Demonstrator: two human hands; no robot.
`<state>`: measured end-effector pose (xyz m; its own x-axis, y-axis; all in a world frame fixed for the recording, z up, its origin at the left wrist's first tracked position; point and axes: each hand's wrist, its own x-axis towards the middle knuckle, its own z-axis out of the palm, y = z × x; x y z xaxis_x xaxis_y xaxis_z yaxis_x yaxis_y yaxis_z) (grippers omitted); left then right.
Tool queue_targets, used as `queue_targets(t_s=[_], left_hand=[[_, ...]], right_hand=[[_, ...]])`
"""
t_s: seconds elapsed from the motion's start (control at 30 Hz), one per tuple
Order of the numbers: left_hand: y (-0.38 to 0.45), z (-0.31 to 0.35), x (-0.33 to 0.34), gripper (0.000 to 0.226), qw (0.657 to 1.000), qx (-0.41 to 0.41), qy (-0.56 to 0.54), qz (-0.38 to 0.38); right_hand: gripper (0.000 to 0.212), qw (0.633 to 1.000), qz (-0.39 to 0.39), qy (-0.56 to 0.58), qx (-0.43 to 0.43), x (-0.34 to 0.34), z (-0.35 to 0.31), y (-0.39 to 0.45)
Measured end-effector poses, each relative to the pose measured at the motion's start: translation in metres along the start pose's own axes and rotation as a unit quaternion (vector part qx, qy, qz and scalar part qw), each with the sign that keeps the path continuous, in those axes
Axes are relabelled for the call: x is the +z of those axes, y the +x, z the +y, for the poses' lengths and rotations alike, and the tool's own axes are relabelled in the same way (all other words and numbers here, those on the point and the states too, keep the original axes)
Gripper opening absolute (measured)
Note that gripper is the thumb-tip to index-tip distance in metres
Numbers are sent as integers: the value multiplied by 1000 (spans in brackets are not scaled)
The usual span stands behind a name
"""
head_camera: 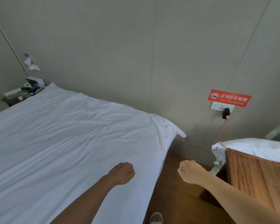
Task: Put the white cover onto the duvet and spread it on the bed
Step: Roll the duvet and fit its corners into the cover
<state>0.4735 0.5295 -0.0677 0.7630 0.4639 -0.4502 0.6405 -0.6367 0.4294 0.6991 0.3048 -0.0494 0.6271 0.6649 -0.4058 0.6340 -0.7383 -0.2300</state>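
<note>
- Judging from how it lies, the spreading step looks nearly done: the white covered duvet (68, 143) lies flat over the bed (152, 183).
- Its long axis runs from near left toward the far corner by the cluttered nightstand (21, 94); one corner droops off the right edge near the wall.
- Both grips are curled into fists holding nothing: left hand (123, 173) above the duvet's edge, right hand (191, 172) over the floor.
- Next likely calls for smoothing wrinkles and squaring that corner.
</note>
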Motion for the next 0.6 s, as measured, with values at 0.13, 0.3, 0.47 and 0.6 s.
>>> queue_targets(t_s=[0.13,0.3,0.47,0.6], left_hand=[[124,-1,-51,18,999,-17,-46,12],[236,12,-109,21,995,-55,-81,21],[363,3,-141,23,984,-113,-126,62],[495,-32,-131,18,979,-124,-121,109]], right_hand=[[30,1000,-14,2,-9,-33,3,122],[32,997,-71,-10,-28,-82,8,244],[31,995,-89,-2,-52,-95,14,394],[24,994,-79,20,-71,-62,13,525]])
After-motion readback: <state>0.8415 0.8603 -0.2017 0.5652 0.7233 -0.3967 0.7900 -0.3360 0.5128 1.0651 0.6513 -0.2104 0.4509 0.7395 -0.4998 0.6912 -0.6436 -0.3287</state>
